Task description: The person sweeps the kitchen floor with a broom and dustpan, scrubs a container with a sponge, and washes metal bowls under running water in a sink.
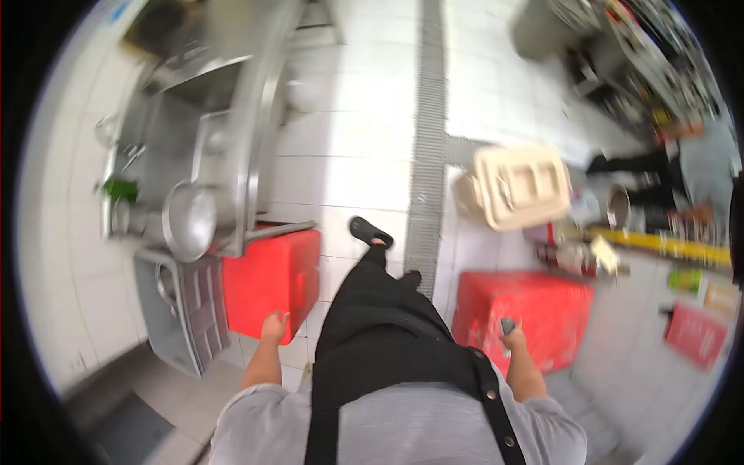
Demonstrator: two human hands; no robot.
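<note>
My left hand hangs at my side in front of a red box, its fingers loosely apart and nothing visible in them. Whether it touches the box I cannot tell. On the other side, my right hand is closed around a small dark grey object, too blurred to name. Behind that hand stands a second red box with a scuffed top.
A steel sink with a round metal bowl runs along the left. Below it leans a grey crate. A floor drain grate runs ahead. On the right are a beige lidded bin and another person.
</note>
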